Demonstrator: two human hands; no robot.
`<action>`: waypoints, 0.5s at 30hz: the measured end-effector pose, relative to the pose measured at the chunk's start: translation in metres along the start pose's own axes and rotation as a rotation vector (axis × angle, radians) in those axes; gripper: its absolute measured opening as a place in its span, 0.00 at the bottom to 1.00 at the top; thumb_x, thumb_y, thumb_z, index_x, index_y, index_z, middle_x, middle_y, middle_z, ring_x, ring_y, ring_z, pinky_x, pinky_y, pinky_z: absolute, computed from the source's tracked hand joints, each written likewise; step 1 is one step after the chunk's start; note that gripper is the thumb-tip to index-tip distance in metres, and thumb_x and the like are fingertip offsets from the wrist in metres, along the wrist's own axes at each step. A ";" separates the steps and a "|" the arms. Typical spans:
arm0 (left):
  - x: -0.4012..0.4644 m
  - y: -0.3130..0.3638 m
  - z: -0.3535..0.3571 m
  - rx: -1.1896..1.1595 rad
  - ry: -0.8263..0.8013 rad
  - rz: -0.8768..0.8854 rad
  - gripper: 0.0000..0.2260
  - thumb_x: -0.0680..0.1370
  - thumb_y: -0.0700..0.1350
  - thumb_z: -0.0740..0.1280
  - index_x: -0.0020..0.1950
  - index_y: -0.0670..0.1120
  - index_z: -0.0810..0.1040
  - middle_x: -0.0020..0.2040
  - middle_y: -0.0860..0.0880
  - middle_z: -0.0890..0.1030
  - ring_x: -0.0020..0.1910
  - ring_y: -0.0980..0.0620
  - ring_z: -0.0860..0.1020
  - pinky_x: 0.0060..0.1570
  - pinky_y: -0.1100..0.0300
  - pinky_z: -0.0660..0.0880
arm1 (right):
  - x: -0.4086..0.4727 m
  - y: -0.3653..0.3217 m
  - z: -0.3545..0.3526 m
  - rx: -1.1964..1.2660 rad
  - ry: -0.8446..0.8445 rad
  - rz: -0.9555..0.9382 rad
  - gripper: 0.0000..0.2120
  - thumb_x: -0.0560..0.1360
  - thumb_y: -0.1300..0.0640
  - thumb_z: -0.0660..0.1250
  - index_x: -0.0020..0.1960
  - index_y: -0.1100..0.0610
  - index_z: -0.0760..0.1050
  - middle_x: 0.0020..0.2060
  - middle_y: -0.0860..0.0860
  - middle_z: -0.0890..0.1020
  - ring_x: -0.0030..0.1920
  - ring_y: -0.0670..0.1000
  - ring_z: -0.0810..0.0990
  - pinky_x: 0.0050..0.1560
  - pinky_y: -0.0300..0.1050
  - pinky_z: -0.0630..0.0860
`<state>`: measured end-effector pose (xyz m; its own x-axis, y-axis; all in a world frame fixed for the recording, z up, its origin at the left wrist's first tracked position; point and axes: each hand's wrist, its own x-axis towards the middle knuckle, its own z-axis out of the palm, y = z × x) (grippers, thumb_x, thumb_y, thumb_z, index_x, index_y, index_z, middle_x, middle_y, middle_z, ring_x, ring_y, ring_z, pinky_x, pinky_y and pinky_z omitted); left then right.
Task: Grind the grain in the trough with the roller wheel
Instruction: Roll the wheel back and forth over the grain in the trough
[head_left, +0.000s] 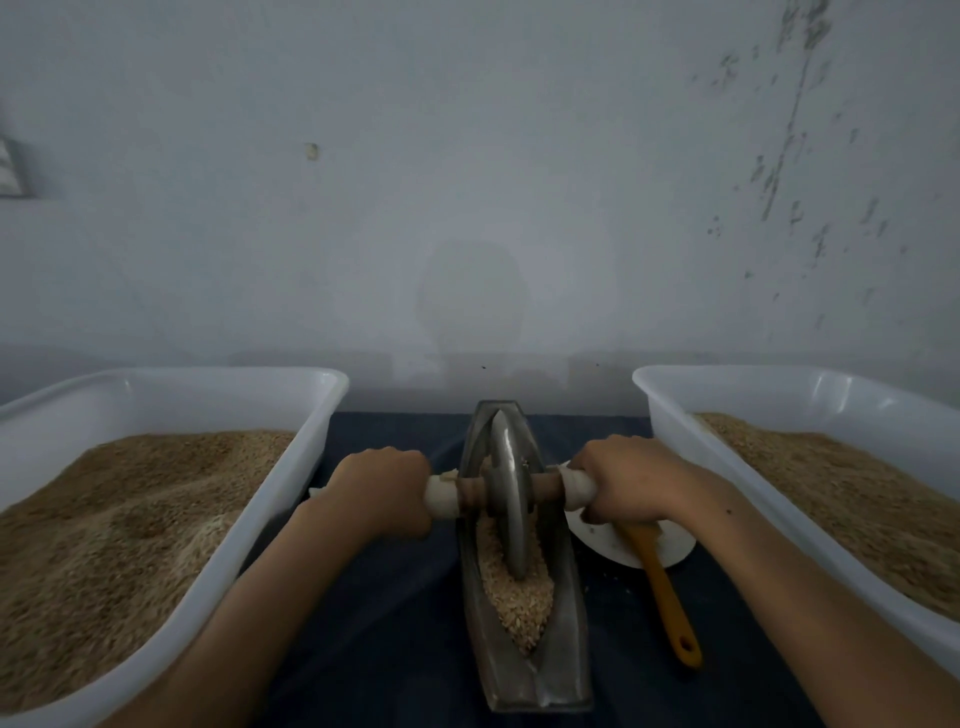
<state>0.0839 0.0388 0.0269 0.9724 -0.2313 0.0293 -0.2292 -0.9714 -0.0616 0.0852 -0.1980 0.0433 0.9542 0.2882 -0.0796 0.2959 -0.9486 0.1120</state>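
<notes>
Our left hand (382, 491) and right hand (626, 480) clamp the cloth-wrapped wooden axle (545, 486); grey metal disc wheel (506, 499) stands in pale grain (519, 597), narrow grey boat-shaped trough (566, 670). Uneven push likely tilts it, spilling grain; dim view, contact uncertain

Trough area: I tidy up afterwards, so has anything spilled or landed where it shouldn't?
A few pale grains lie scattered on the dark cloth right of the trough, near the white plate. An orange-handled brush rests tilted off that plate's edge. Nothing else stands out.
</notes>
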 end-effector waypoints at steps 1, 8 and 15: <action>0.000 0.000 0.000 0.000 -0.010 0.004 0.14 0.71 0.51 0.70 0.54 0.49 0.75 0.41 0.53 0.74 0.40 0.54 0.73 0.43 0.60 0.71 | -0.001 0.001 -0.002 0.005 -0.034 0.002 0.13 0.72 0.52 0.71 0.55 0.51 0.77 0.45 0.50 0.81 0.45 0.50 0.79 0.41 0.44 0.73; -0.001 0.007 0.001 0.043 0.092 -0.036 0.11 0.73 0.50 0.68 0.53 0.49 0.76 0.45 0.51 0.78 0.44 0.52 0.77 0.44 0.58 0.73 | 0.004 0.004 0.005 0.026 0.033 0.009 0.06 0.72 0.52 0.69 0.49 0.48 0.76 0.42 0.47 0.79 0.42 0.49 0.78 0.37 0.41 0.69; -0.003 0.017 0.006 0.124 0.343 -0.076 0.07 0.77 0.48 0.63 0.54 0.50 0.73 0.50 0.50 0.79 0.49 0.50 0.78 0.41 0.59 0.67 | 0.005 0.007 0.019 0.108 0.218 0.033 0.07 0.74 0.49 0.66 0.38 0.45 0.70 0.39 0.45 0.79 0.41 0.48 0.78 0.40 0.44 0.71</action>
<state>0.0774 0.0235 0.0200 0.9110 -0.1831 0.3695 -0.1293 -0.9777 -0.1657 0.0914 -0.2052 0.0252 0.9534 0.2676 0.1395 0.2697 -0.9629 0.0036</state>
